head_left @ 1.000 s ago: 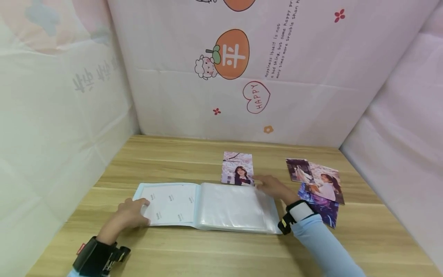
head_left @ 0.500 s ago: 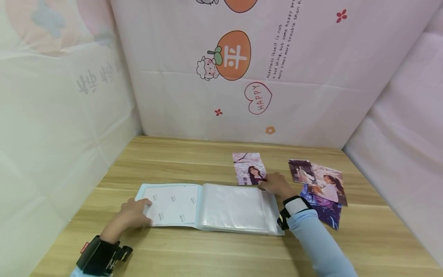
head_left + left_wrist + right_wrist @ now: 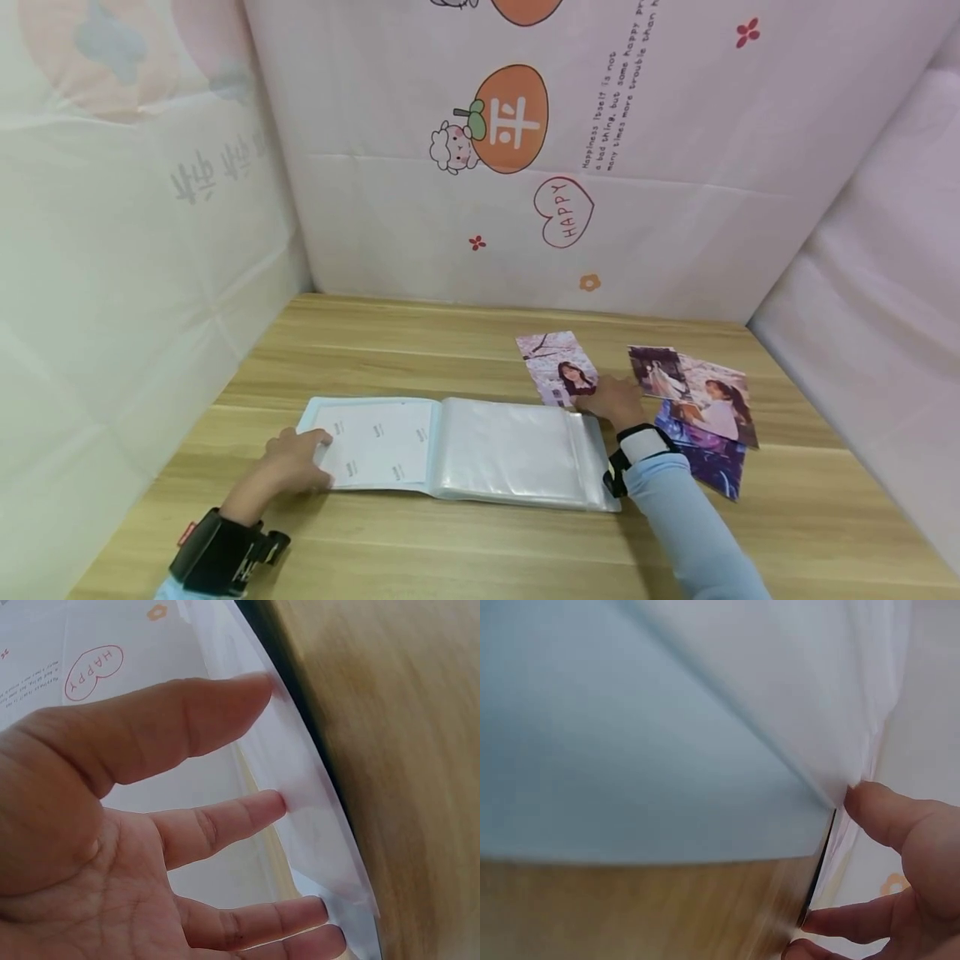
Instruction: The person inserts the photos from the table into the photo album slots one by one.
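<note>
A pale blue photo album (image 3: 510, 450) lies spread on the table, with a white printed insert (image 3: 375, 442) at left and clear sleeves at right. My left hand (image 3: 292, 462) rests on its left edge; in the left wrist view, the straight thumb and fingers (image 3: 240, 817) touch the page. Behind the right-hand sleeves, my right hand (image 3: 617, 404) holds the lower end of a photo (image 3: 551, 358) of a person under pink blossoms. The photo lies tilted. In the right wrist view, the thumb (image 3: 885, 814) and fingers are at its edge, partly behind the album cover (image 3: 645, 765).
Several overlapping photos lie to the right: a dark one (image 3: 648, 371), a pink one (image 3: 723, 400) and a purple-blue one (image 3: 716, 467). White printed cloth (image 3: 420, 225) walls the wooden table (image 3: 420, 550) at the back and sides.
The blossom photo has slid to the right and turned askew under my right hand, which has also shifted slightly right. My left hand has stayed on the album's edge.
</note>
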The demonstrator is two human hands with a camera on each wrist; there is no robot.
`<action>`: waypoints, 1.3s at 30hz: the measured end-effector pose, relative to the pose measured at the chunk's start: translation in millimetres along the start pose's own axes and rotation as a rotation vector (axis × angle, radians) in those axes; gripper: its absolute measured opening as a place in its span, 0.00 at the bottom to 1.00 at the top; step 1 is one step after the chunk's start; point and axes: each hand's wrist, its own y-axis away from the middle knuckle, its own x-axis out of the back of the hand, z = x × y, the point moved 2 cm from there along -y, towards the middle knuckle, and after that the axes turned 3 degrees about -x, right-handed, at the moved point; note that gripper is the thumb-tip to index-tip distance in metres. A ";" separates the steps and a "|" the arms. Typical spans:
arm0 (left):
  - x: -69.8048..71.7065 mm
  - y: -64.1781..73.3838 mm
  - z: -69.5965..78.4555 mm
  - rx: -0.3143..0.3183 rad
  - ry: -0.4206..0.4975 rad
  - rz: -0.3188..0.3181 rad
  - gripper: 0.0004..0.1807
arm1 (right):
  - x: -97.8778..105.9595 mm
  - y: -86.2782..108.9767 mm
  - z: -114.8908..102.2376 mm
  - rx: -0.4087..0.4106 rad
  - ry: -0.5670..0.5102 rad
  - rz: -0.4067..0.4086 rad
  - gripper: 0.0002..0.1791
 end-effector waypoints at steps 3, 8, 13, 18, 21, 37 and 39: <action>1.3 1.0 1.2 -0.015 0.002 0.007 0.31 | 0.3 -1.9 5.1 -0.039 -0.065 -0.006 0.36; 2.8 2.3 2.6 -0.031 0.004 0.012 0.31 | 0.8 -1.8 10.3 -0.069 -0.120 -0.001 0.41; 2.2 1.7 2.4 -0.021 0.006 0.004 0.31 | 3.8 2.3 11.2 -0.115 -0.209 0.014 0.48; 2.3 1.9 2.5 -0.016 0.006 0.000 0.32 | 6.8 4.6 8.7 -0.120 -0.442 0.118 0.47; 2.4 2.1 2.6 -0.012 0.010 -0.001 0.32 | 7.8 4.2 7.1 -0.115 -0.642 0.204 0.42; 0.2 2.2 0.6 -0.008 0.014 0.001 0.32 | 4.4 1.8 11.0 -0.099 -1.073 0.385 0.39; 0.5 2.2 0.7 -0.006 0.014 0.002 0.32 | 6.4 3.0 10.5 -0.086 -1.135 0.389 0.38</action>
